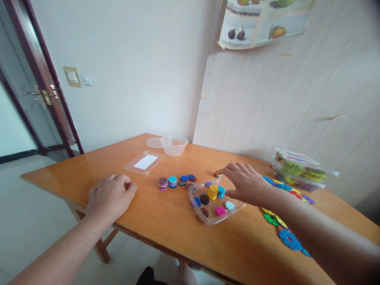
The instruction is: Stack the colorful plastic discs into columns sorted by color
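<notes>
My left hand rests on the table near its front edge, fingers loosely bent and thumb a little apart, with nothing visible in it. To the right, my right hand reaches over the edge of a clear plastic tray, fingers stretched and thumb apart. Its fingertips are beside a small stack of notched discs; contact is unclear. Inside the tray stand a yellow stack and blue, black, pink, brown and pale-blue discs. Between my hands are stacks topped with brown, turquoise and blue discs.
A clear lid with a white label lies at the left, before a translucent bowl and round lid. Large colourful notched discs lie around my right forearm. Clear packed boxes stand at the right rear, by the wall.
</notes>
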Tool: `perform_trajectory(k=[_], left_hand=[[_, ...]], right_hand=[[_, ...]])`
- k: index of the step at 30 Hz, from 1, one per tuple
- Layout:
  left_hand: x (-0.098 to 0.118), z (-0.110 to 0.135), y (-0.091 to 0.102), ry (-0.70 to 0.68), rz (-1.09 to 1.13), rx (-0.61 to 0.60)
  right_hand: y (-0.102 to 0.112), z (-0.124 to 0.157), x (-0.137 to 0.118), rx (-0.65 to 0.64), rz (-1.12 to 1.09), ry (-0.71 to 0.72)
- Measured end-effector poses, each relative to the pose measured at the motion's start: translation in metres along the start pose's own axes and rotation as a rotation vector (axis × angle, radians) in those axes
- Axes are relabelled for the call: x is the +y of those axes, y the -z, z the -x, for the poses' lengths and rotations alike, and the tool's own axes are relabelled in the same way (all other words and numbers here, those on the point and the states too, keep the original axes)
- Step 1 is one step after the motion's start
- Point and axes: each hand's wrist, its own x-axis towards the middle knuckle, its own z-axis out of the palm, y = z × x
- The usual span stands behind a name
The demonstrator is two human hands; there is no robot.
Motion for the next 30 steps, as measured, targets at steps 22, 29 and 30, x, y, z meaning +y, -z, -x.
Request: perform_trajectory(k=[22,29,30], left_hand=[[0.003,0.002,0.001,0.011,-0.026,0.007],[0.003,0.003,0.002,0.014,-0.029,0.004],[0.003,0.003,0.001,0.013,-0.029,0.006]], right_hand=[[0.006,-0.075,-0.031,-0.008,-0.366,0.081],[0.002,-0.111,-0.058,-0.21,-0.352,0.148],[0.002,-0.114,-0.06,-0.221,-0.339,0.148]])
